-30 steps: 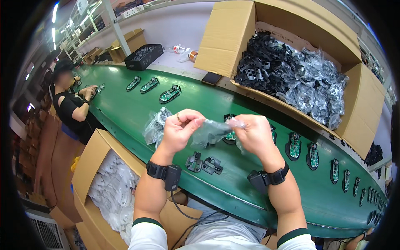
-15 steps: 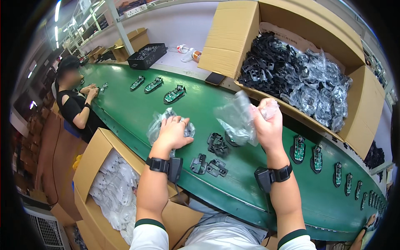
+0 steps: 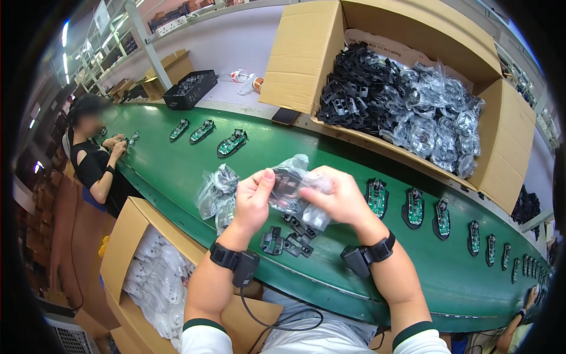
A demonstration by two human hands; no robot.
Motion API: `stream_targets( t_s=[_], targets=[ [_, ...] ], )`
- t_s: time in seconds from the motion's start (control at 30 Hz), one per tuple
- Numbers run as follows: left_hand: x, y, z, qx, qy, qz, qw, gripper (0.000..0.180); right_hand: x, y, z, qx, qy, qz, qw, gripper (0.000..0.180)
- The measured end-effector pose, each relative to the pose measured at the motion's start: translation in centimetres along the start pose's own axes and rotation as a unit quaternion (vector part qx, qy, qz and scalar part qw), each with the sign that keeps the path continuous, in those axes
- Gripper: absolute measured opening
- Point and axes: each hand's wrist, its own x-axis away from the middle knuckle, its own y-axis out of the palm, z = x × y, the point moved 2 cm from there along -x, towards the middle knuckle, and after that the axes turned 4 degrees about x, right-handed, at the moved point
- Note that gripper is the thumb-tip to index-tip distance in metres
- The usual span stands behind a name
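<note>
Above the green work surface, my left hand [image 3: 253, 199] pinches one side of a clear plastic bag [image 3: 295, 164] with a black part inside. My right hand [image 3: 337, 196] grips the bag's other side, its thumb pressed on the film. Beside my left hand lie crumpled clear bags [image 3: 216, 192]. Under the held bag, loose black plastic parts [image 3: 272, 241] rest on the surface, some partly hidden by it. Just right of my right hand sits a green circuit board in a black base [image 3: 377, 197].
A large cardboard box [image 3: 302, 56] of black parts and bagged parts stands at the back. Another box [image 3: 132, 221] with white bagged pieces is at lower left. Similar boards [image 3: 232, 143] line the green belt [image 3: 171, 153]. A co-worker [image 3: 94, 150] works at far left; another person's hand [image 3: 530, 297] shows at right.
My left hand has left the crumpled bags and moved right to the bag in my right hand. My right hand has come left and lower. The view has shifted slightly.
</note>
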Motion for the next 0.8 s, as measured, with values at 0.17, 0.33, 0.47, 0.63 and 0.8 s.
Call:
stream_targets(
  t_s=[0.17,0.33,0.47,0.63,0.8],
  targets=[
    [0.1,-1.9,-0.5,-0.224,0.045,0.121,0.966,0.029,0.0,-0.8,0.5,0.015,0.024,0.153,0.988,0.047],
    [0.3,0.5,1.1,-0.064,0.013,0.142,0.988,0.045,1.7,2.1,-2.8,0.195,-0.215,0.195,0.937,0.069],
    [0.2,0.3,0.9,0.077,-0.087,0.053,0.992,0.044,1.0,3.3,-0.5,0.202,-0.185,0.18,0.945,0.043],
    [0.1,-1.0,1.4,-0.043,-0.083,0.033,0.995,0.052,1.1,0.5,-1.2,0.103,-0.085,0.056,0.989,0.023],
    [-0.3,-1.6,1.0,-0.175,-0.128,0.015,0.976,0.034,1.6,-2.0,-1.4,0.12,-0.026,0.042,0.992,0.02]
  ],
)
